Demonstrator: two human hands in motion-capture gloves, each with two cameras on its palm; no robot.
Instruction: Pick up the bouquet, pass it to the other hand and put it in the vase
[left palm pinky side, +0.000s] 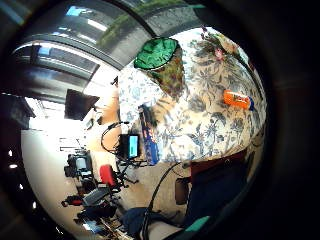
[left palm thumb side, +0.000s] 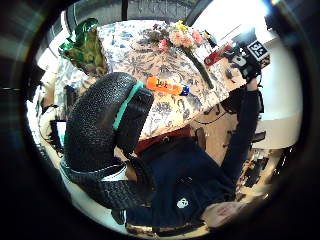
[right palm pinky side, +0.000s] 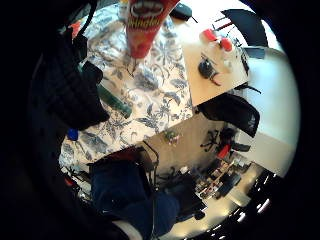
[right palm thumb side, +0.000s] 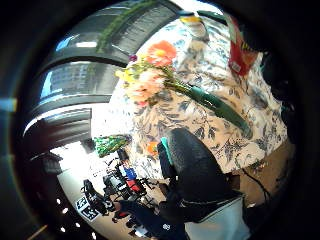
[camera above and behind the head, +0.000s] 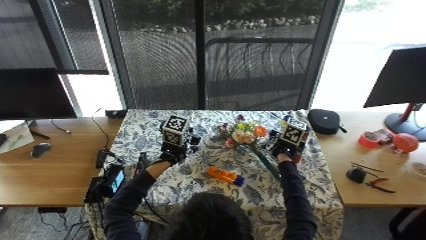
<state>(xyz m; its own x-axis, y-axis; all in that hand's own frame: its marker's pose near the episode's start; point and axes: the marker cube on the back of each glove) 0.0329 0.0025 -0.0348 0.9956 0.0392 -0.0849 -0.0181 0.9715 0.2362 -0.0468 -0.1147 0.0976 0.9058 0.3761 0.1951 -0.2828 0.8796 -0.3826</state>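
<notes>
Person: dark hair at the near edge of the outside view, dark blue sleeves reaching up over the table.
Tablecloth: white cloth with a blue floral print (camera above and behind the head: 200, 187), spread over the middle of a long wooden table (camera above and behind the head: 46, 170).
Orange bottle: an orange plastic bottle with a blue cap (camera above and behind the head: 225, 175) lies on its side on the cloth, between the two forearms and nearer the person than the flowers.
Bouquet: a bunch of pink, orange and yellow flowers with a long green wrapped stem (camera above and behind the head: 245, 134) lies flat on the cloth, blooms at the far side, stem (right palm thumb side: 220, 106) running near and right toward the right arm.
Right hand: the black-gloved right hand (camera above and behind the head: 287, 148) is above the cloth just beside the stem; its thumb-side palm view shows a gloved finger (right palm thumb side: 192, 167) curved, apart from the stem, holding nothing. Whether the other fingers touch the stem, I cannot tell.
Left hand: the black-gloved left hand (camera above and behind the head: 170, 150) is over the left part of the cloth, well apart from the bouquet; its fingers (left palm thumb side: 105, 127) curl loosely with nothing in them.
Vase: a green glass vase with a wavy rim (left palm pinky side: 160, 60) stands on the cloth near the left hand.
Red can: a red crisp tube (right palm pinky side: 145, 25) stands on the cloth near the right hand.
</notes>
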